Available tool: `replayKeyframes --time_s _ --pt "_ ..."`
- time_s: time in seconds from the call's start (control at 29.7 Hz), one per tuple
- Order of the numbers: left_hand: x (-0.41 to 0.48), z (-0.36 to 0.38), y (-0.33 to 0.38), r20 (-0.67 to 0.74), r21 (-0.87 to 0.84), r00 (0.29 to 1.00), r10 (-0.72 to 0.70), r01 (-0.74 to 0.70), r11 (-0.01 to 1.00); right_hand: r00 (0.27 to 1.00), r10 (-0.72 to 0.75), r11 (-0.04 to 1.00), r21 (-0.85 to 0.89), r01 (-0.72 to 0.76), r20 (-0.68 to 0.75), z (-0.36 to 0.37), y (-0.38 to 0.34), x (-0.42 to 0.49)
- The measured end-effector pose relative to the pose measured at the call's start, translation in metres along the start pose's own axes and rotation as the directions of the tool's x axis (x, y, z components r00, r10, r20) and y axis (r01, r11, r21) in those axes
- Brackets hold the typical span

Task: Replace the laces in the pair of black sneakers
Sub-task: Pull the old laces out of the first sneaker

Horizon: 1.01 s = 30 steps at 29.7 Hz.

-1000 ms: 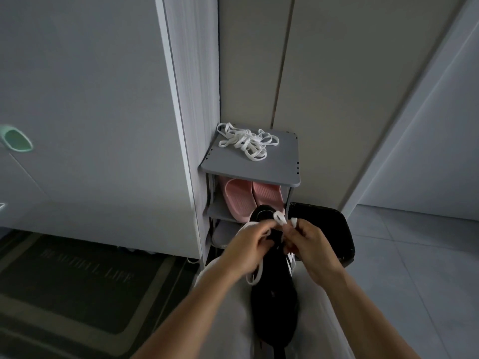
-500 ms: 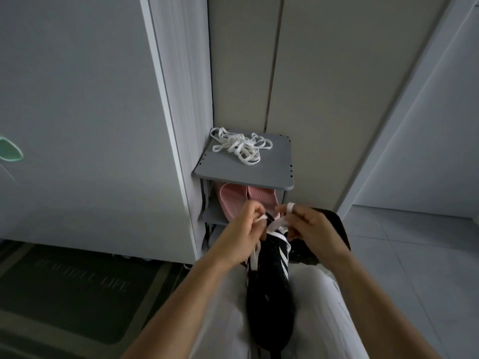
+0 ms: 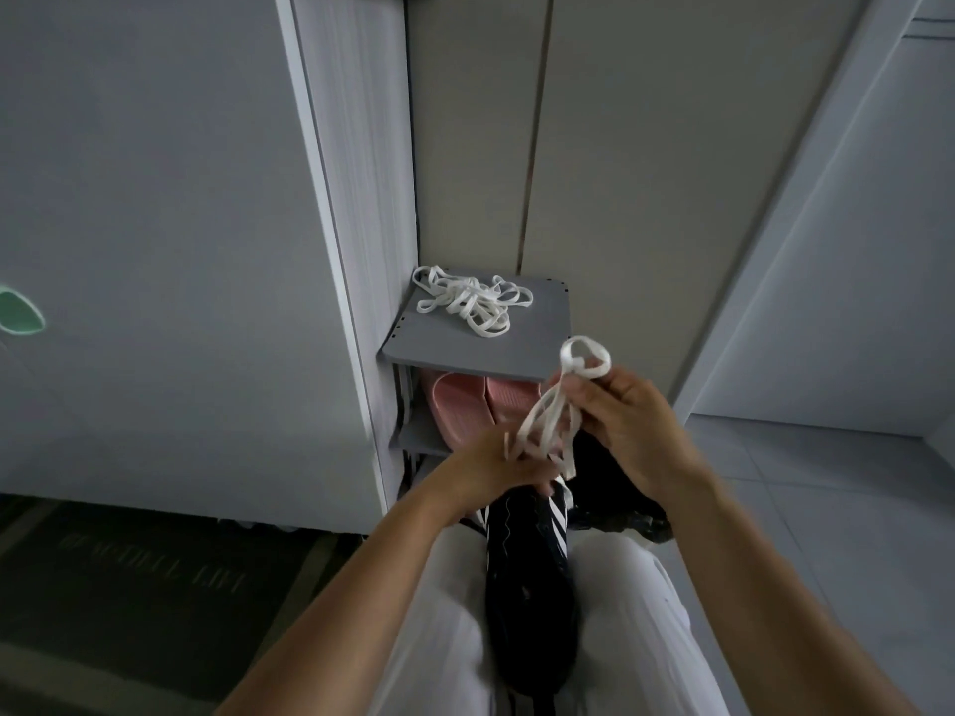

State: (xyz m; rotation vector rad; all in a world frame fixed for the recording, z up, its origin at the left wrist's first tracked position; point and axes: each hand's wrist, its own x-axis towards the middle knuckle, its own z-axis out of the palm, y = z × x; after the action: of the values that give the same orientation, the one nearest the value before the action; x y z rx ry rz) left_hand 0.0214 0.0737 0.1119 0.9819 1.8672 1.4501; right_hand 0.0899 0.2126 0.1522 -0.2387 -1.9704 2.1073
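Observation:
A black sneaker (image 3: 527, 586) with white stripes lies between my knees on my lap, toe toward me. My left hand (image 3: 496, 465) grips its far end where the white lace (image 3: 548, 421) comes out. My right hand (image 3: 628, 431) is raised above the shoe and pinches several loops of that lace, with a loop sticking up past the fingers. A loose bundle of white laces (image 3: 473, 299) lies on top of the grey shoe rack (image 3: 537, 348). The second sneaker is not clearly in view.
Pink slippers (image 3: 465, 410) sit on the rack's middle shelf. A black bag (image 3: 615, 488) lies on the floor behind my right hand. A grey cabinet wall stands to the left, a dark doormat (image 3: 150, 565) at lower left, tiled floor at right.
My right hand has lifted up and to the right, drawing the white lace out of the sneaker in loops. My left hand has stayed on the shoe.

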Motion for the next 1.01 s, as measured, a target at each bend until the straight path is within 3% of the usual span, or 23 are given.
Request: replayKeyframes --time_s 0.07,0.13,0.24,0.3,0.34,0.4,0.47,0.5,0.57,0.67,0.77,0.81,0.87,0.94,1.01 --pt "-0.002 0.0 -0.015 -0.11 0.029 0.992 -0.061 0.065 0.997 0.996 -0.027 0.999 0.033 0.03 -0.091 -0.01 -0.005 -0.004" --pt "-0.003 -0.005 -0.019 -0.198 -0.101 0.978 -0.067 0.047 0.994 0.996 0.008 0.992 0.127 0.004 -0.093 -0.017 -0.009 -0.011" --pt "0.005 0.005 0.0 -0.041 -0.093 0.994 0.098 -0.101 0.991 0.987 0.102 0.966 0.223 -0.128 0.124 -0.011 -0.012 -0.021" --pt "0.011 0.023 0.011 0.029 -0.108 0.993 0.112 -0.108 0.988 0.98 0.079 0.953 0.274 -0.128 0.183 -0.006 -0.02 -0.023" --pt "0.011 0.028 0.015 0.03 -0.104 0.994 0.105 -0.101 0.989 0.993 0.035 0.939 0.336 -0.072 0.116 -0.007 -0.027 -0.022" --pt "0.007 0.02 0.013 -0.065 -0.054 0.996 0.055 -0.058 0.997 0.979 -0.071 0.919 0.369 0.139 -0.192 -0.027 -0.039 -0.016" --pt "0.003 -0.003 0.003 -0.295 -0.073 0.955 -0.012 -0.01 0.997 0.858 -0.185 0.97 0.052 0.239 -0.48 -0.059 -0.043 -0.013" --pt "0.002 -0.015 0.002 -0.402 -0.168 0.915 -0.034 -0.037 0.985 0.807 -0.239 0.968 -0.197 0.155 -0.54 -0.073 -0.037 -0.012" --pt "0.005 -0.027 0.01 -0.488 -0.367 0.872 -0.048 -0.154 0.917 0.826 -0.256 0.868 -0.496 -0.032 -0.502 -0.076 -0.019 -0.012" --pt "0.017 -0.008 0.041 -0.353 -0.51 0.936 -0.004 -0.189 0.839 0.94 -0.182 0.85 -0.526 0.003 -0.289 -0.043 0.008 -0.017" --pt "0.027 0.022 0.07 -0.189 -0.58 0.982 -0.009 -0.104 0.808 0.999 -0.053 0.974 -0.221 0.053 0.007 -0.014 0.02 -0.022" --pt "0.03 0.025 0.073 -0.149 -0.611 0.989 -0.02 -0.076 0.788 0.999 -0.04 0.991 -0.124 0.044 0.034 -0.01 0.02 -0.023" --pt "0.036 0.021 0.072 -0.055 -0.631 0.998 -0.005 -0.031 0.775 0.997 -0.029 0.998 -0.062 0.025 -0.065 -0.012 0.018 -0.024" --pt "0.036 0.008 0.06 0.024 -0.569 0.999 0.035 -0.015 0.822 0.984 -0.017 0.998 -0.061 0.007 -0.175 -0.021 0.017 -0.023" --pt "0.034 -0.004 0.045 0.05 -0.511 0.997 0.052 -0.019 0.859 0.981 0.011 0.999 -0.044 -0.02 -0.192 -0.029 0.013 -0.023"
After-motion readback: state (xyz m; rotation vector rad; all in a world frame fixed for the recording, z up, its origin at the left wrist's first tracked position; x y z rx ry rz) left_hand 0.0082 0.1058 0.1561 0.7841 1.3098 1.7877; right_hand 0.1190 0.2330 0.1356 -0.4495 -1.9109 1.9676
